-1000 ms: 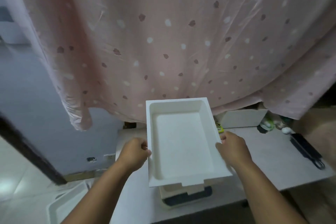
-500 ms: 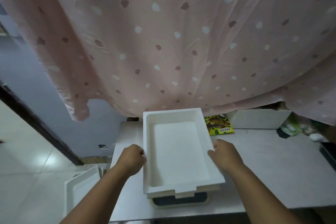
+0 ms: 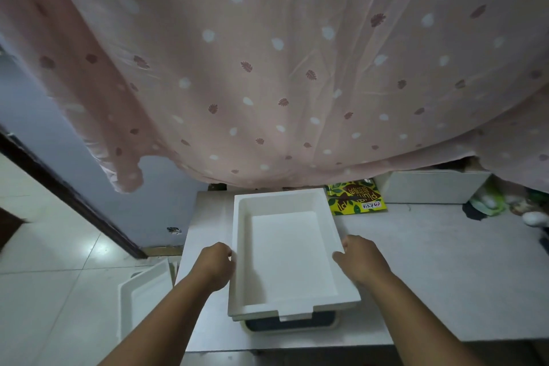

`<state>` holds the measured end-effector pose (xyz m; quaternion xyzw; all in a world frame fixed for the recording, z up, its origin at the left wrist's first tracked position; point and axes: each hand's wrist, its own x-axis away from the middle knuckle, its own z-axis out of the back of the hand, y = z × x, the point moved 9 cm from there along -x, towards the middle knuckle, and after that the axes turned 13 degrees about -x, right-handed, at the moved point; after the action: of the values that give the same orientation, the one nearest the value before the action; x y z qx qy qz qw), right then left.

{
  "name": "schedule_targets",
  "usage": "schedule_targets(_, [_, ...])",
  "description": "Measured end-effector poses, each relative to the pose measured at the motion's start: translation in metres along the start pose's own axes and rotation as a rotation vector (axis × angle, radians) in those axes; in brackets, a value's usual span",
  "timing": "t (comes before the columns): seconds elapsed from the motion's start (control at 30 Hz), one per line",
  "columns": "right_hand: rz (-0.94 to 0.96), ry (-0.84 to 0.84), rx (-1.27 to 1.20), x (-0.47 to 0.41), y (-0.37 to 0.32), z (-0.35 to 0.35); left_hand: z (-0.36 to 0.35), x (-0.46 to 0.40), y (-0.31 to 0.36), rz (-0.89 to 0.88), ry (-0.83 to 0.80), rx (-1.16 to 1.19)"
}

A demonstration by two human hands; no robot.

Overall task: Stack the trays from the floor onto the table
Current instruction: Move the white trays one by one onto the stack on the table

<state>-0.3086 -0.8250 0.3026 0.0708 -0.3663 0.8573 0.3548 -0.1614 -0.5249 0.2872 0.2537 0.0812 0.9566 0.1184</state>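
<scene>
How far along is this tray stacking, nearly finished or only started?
Partly done. On the table a stack of trays already sits, its lower edges showing at the near side. In hand: the white tray on top, the left hand and right hand at its two sides. Left: at least one tray on the floor, leaning beside the table; more may lie out of view.
</scene>
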Motion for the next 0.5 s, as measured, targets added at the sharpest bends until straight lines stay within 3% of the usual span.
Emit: schedule_targets(0.5, [0.054, -0.011, 0.060, -0.015, -0.016, 0.000, -0.013, 0.006, -0.013, 0.026, -0.056, 0.013])
